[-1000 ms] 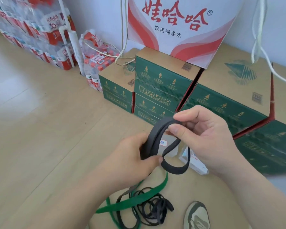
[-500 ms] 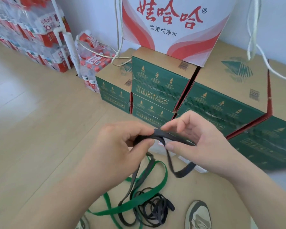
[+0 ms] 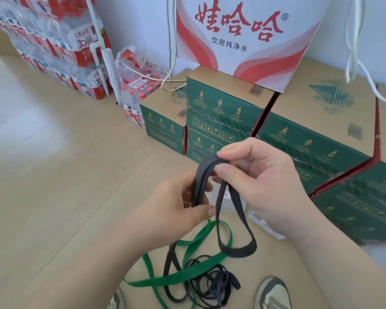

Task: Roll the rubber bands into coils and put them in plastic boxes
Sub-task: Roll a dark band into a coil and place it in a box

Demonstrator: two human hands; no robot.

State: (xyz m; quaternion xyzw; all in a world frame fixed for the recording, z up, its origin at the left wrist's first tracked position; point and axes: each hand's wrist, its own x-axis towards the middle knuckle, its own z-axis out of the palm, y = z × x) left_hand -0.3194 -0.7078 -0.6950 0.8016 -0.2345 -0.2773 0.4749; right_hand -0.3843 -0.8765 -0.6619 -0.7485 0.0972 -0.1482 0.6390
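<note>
The white-and-red carton [image 3: 243,47] reads "娃哈哈 ®" and "饮用纯净水"; the bottle packs [image 3: 79,42] show "30".

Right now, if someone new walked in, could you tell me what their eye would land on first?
Most likely the dark grey rubber band at centre, pinched at its top by the right hand and lower down by the left hand, a loop hanging free. Behind, a big white carton with red characters rises above green cartons. Below the hands, a green band lies tangled with darker bands.
</note>
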